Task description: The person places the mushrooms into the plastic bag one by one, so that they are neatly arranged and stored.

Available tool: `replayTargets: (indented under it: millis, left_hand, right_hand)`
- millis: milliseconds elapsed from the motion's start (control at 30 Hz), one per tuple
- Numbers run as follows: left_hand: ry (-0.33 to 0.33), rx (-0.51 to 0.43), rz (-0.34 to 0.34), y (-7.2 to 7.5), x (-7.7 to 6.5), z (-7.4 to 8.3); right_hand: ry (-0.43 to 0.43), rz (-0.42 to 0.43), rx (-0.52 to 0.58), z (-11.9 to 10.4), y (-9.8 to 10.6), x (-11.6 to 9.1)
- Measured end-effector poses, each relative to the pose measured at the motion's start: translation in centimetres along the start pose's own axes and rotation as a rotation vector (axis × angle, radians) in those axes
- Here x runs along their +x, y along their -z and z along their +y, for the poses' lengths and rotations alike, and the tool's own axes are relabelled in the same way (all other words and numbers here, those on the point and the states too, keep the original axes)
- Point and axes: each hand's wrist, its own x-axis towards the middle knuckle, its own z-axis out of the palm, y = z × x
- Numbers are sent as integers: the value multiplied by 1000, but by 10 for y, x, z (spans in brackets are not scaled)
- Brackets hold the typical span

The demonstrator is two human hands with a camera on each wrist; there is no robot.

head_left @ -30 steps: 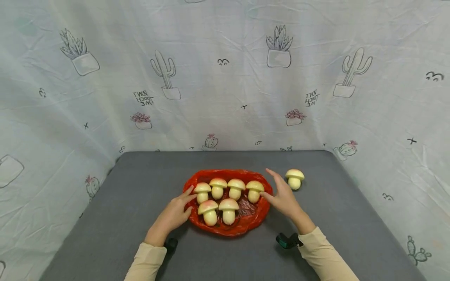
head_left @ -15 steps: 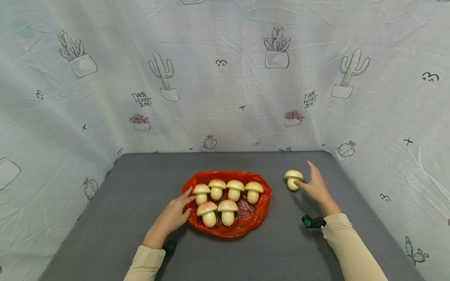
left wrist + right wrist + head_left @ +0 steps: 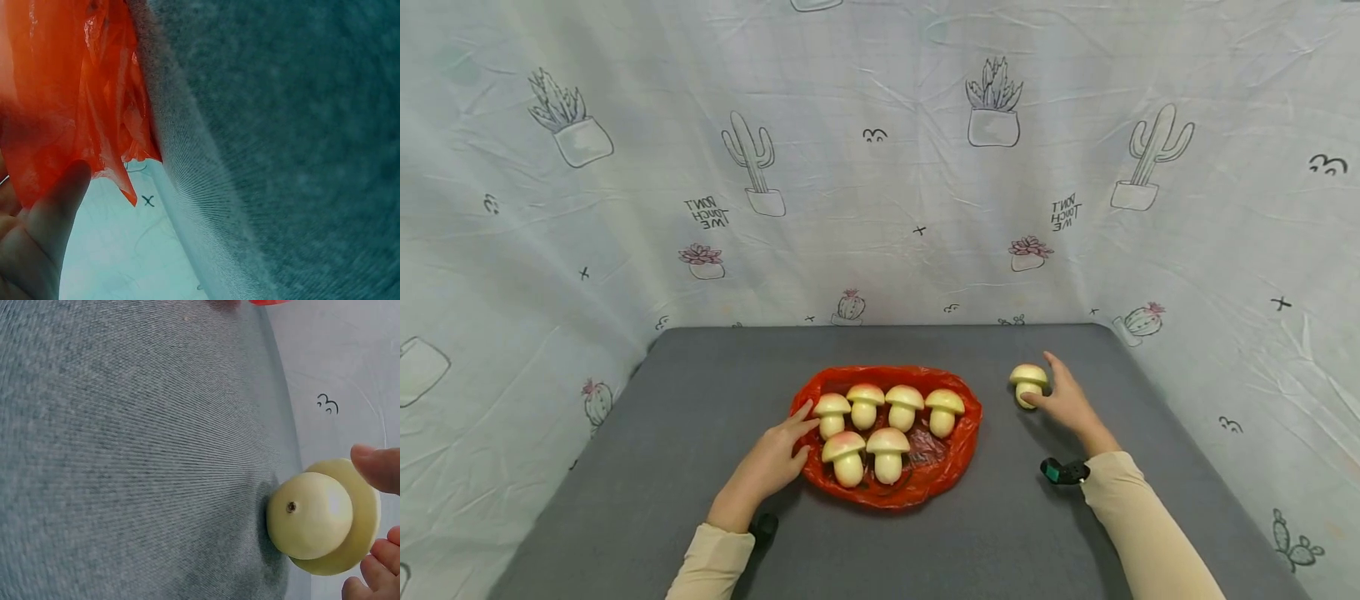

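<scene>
My left hand rests on the left rim of a red plastic bag, its fingers extended and spread. The left wrist view shows the thumb against the crinkled red plastic; the other fingers are mostly hidden. Several pale yellow toy mushrooms with pinkish caps, such as one in the front row, lie inside the bag. Off to the right, my right hand reaches around a single toy mushroom. From the right wrist, that mushroom sits between the parted thumb and fingers.
A grey cloth-covered table lies under everything. White fabric printed with cacti hangs behind it and along both sides. A dark wrist device shows beside the right sleeve, and another beside the left.
My right hand has moved right, from the bag's right edge to the single mushroom, and its fingers have come nearer around it. My left hand stays on the rim.
</scene>
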Motion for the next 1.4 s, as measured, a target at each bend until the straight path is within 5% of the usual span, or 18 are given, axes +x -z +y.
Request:
replayTargets:
  millis: [1033, 1400]
  left_hand:
    - [9, 4, -13, 1, -1, 0]
    - [5, 0, -9, 0, 0, -2]
  right_hand:
    - [1, -25, -48, 7, -8, -6]
    - [102, 13, 8, -13, -17, -23]
